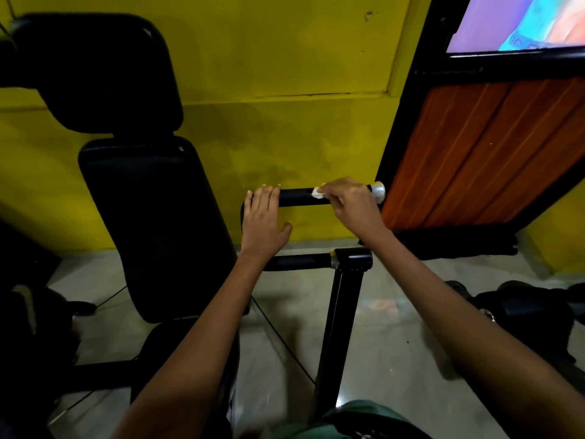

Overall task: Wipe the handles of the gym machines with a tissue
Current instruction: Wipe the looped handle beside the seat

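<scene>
The upper handle (300,197) of the gym machine runs level across the middle of the view, a black padded grip ending at the right in a silver cap (378,191). The right hand (349,202) lies over the handle just inside that cap, its fingers curled down and pinching a small white tissue (317,193) against the top of the grip; only a crumpled corner of the tissue shows past the fingertips. The left hand (264,217) rests on the left end of the same handle with its fingers straight and side by side, the tips reaching over the bar and the thumb spread out to the right below it, so it is flat and relaxed rather than clenched. A bare stretch of black grip lies between the two hands. Below them a second, lower handle (297,262) sticks out to the left from a black joint on the upright post (340,327), partly hidden by the left wrist. To the left stands the machine's black padded backrest (152,223) with a headrest pad (98,71) above it. Behind is a yellow wall (285,74), and at the right an orange wood-grain panel (481,153) in a black frame, with a lit screen (519,23) above it. The floor (386,343) is pale and glossy.
</scene>
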A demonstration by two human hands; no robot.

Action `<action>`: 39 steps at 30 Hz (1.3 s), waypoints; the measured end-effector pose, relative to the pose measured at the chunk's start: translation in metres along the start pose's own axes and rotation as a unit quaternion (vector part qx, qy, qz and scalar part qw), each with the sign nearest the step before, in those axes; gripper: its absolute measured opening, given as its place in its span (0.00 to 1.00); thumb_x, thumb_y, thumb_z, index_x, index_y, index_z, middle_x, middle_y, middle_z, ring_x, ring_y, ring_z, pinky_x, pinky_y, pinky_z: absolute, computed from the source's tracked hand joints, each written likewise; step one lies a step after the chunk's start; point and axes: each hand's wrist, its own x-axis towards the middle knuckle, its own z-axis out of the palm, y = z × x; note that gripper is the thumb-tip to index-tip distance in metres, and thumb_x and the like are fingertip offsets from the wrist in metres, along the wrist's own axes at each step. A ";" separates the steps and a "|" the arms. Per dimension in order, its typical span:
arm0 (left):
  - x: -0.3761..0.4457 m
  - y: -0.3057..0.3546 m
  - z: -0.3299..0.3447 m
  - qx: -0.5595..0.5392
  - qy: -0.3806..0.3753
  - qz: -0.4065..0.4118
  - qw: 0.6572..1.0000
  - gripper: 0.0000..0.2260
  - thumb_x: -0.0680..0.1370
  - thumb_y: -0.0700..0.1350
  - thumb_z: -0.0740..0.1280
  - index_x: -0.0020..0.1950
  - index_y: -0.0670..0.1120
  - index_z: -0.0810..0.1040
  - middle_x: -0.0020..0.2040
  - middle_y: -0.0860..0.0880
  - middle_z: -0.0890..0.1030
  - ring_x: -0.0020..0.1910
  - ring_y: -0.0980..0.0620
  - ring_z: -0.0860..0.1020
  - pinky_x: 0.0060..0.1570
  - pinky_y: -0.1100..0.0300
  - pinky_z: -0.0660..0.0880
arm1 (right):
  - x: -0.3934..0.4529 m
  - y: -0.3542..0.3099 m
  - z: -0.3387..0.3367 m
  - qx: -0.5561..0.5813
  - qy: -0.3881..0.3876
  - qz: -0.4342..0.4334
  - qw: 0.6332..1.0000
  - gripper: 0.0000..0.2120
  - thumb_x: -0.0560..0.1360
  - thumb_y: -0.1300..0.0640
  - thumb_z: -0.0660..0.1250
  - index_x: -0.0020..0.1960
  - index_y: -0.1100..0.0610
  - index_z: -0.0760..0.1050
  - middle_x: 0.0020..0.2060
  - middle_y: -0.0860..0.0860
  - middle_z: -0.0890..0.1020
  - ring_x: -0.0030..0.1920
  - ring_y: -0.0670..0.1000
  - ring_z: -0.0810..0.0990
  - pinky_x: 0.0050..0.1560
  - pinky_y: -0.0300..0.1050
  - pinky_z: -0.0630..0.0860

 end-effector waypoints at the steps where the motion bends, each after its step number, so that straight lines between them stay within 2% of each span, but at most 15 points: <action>1: 0.000 -0.001 0.000 0.004 -0.003 0.002 1.000 0.33 0.73 0.48 0.67 0.75 0.41 0.59 0.72 0.43 0.65 0.74 0.46 0.58 0.74 0.52 0.41 | 0.000 0.004 -0.002 -0.001 0.003 0.006 1.000 0.11 0.72 0.66 0.64 0.50 0.60 0.82 0.45 0.58 0.84 0.48 0.58 0.81 0.46 0.52 0.79; 6: 0.003 -0.004 -0.001 -0.020 -0.017 -0.003 1.000 0.34 0.75 0.49 0.66 0.76 0.42 0.55 0.75 0.45 0.59 0.76 0.47 0.52 0.73 0.54 0.38 | 0.018 -0.024 0.020 -0.016 0.005 0.038 0.999 0.12 0.72 0.69 0.62 0.49 0.61 0.82 0.45 0.59 0.84 0.46 0.60 0.81 0.45 0.50 0.78; 10: -0.001 -0.012 -0.001 -0.038 -0.003 -0.054 0.998 0.35 0.73 0.47 0.68 0.76 0.43 0.57 0.76 0.43 0.57 0.76 0.44 0.51 0.73 0.48 0.40 | 0.006 -0.022 0.022 0.016 -0.019 -0.024 0.999 0.11 0.72 0.67 0.63 0.49 0.61 0.82 0.47 0.59 0.84 0.47 0.59 0.82 0.46 0.51 0.79; 12: -0.003 -0.019 -0.003 -0.051 -0.024 -0.087 0.995 0.34 0.73 0.46 0.69 0.76 0.46 0.57 0.73 0.42 0.59 0.74 0.41 0.56 0.73 0.47 0.50 | 0.001 -0.014 0.011 0.012 0.002 -0.037 0.999 0.11 0.71 0.67 0.63 0.48 0.61 0.82 0.47 0.59 0.84 0.49 0.59 0.82 0.47 0.50 0.78; 14: -0.005 -0.024 -0.005 -0.080 -0.045 -0.090 0.992 0.34 0.73 0.44 0.69 0.76 0.48 0.57 0.70 0.42 0.61 0.68 0.42 0.62 0.66 0.50 0.63 | 0.006 -0.013 0.012 0.005 0.029 -0.015 0.999 0.11 0.71 0.69 0.63 0.47 0.63 0.82 0.45 0.59 0.84 0.45 0.60 0.82 0.45 0.50 0.79; 16: -0.005 -0.025 -0.007 -0.109 -0.046 -0.093 0.989 0.33 0.74 0.43 0.69 0.76 0.49 0.58 0.70 0.42 0.62 0.66 0.43 0.63 0.62 0.52 0.66 | 0.018 -0.025 0.026 -0.001 0.029 0.014 0.999 0.12 0.71 0.70 0.62 0.48 0.63 0.82 0.44 0.60 0.84 0.43 0.60 0.81 0.44 0.53 0.79; 18: -0.006 -0.022 -0.008 -0.123 -0.043 -0.101 0.986 0.33 0.73 0.42 0.68 0.76 0.49 0.58 0.70 0.42 0.62 0.66 0.43 0.63 0.61 0.53 0.67 | 0.023 -0.043 0.040 0.001 0.000 0.017 1.000 0.12 0.72 0.70 0.62 0.49 0.62 0.82 0.44 0.60 0.83 0.43 0.60 0.81 0.43 0.52 0.78; 21: -0.007 -0.022 -0.006 -0.136 -0.040 -0.107 0.984 0.33 0.73 0.42 0.68 0.76 0.50 0.58 0.70 0.42 0.62 0.65 0.42 0.64 0.60 0.51 0.69 | 0.015 -0.047 0.043 0.006 -0.022 -0.032 0.999 0.10 0.71 0.69 0.64 0.48 0.62 0.82 0.46 0.59 0.83 0.45 0.60 0.82 0.43 0.48 0.77; 24: -0.006 -0.023 -0.007 -0.140 -0.043 -0.109 0.983 0.33 0.74 0.43 0.68 0.76 0.51 0.58 0.71 0.43 0.61 0.66 0.42 0.63 0.58 0.51 0.70 | 0.008 -0.031 0.028 0.006 0.010 -0.067 0.998 0.10 0.70 0.69 0.66 0.47 0.61 0.83 0.47 0.58 0.84 0.47 0.57 0.83 0.44 0.47 0.79; 27: -0.007 -0.023 -0.007 -0.138 -0.045 -0.106 0.984 0.33 0.75 0.43 0.67 0.76 0.51 0.57 0.71 0.43 0.61 0.67 0.43 0.63 0.58 0.52 0.70 | 0.015 -0.028 0.032 -0.016 0.032 -0.021 0.999 0.10 0.71 0.69 0.64 0.47 0.62 0.82 0.44 0.58 0.84 0.44 0.59 0.82 0.43 0.49 0.79; 29: -0.007 -0.023 -0.007 -0.147 -0.040 -0.105 0.983 0.34 0.74 0.42 0.68 0.77 0.49 0.56 0.71 0.43 0.61 0.67 0.42 0.63 0.58 0.52 0.69 | 0.024 -0.042 0.044 -0.021 0.011 0.000 1.000 0.11 0.72 0.69 0.62 0.47 0.62 0.82 0.43 0.59 0.84 0.42 0.60 0.82 0.41 0.51 0.79; 32: -0.010 -0.021 -0.007 -0.205 -0.029 -0.135 0.969 0.35 0.74 0.40 0.68 0.76 0.41 0.53 0.72 0.42 0.62 0.70 0.44 0.61 0.65 0.54 0.64 | 0.025 -0.054 0.051 -0.008 -0.039 -0.048 0.998 0.11 0.71 0.69 0.62 0.48 0.62 0.82 0.43 0.59 0.84 0.41 0.60 0.82 0.39 0.51 0.79; 34: -0.012 -0.021 -0.010 -0.239 -0.029 -0.138 0.961 0.35 0.75 0.39 0.67 0.76 0.40 0.51 0.73 0.42 0.61 0.72 0.45 0.59 0.65 0.57 0.62 | 0.021 -0.048 0.041 0.000 -0.042 -0.076 0.996 0.11 0.71 0.68 0.63 0.48 0.61 0.82 0.43 0.58 0.85 0.41 0.58 0.83 0.39 0.49 0.79; 37: -0.016 -0.027 -0.011 -0.270 -0.029 -0.168 0.948 0.33 0.77 0.39 0.65 0.76 0.42 0.50 0.74 0.43 0.59 0.71 0.46 0.63 0.61 0.60 0.65 | 0.024 -0.037 0.028 -0.007 -0.012 -0.034 0.999 0.11 0.72 0.68 0.64 0.49 0.60 0.83 0.45 0.57 0.85 0.41 0.58 0.83 0.43 0.48 0.79; 39: -0.024 -0.031 -0.004 -0.274 -0.030 -0.211 0.938 0.29 0.78 0.40 0.64 0.75 0.41 0.54 0.70 0.41 0.64 0.67 0.44 0.68 0.57 0.57 0.68 | 0.035 -0.043 0.036 -0.020 -0.023 0.005 1.000 0.12 0.74 0.67 0.63 0.51 0.59 0.83 0.46 0.57 0.85 0.43 0.58 0.83 0.46 0.48 0.79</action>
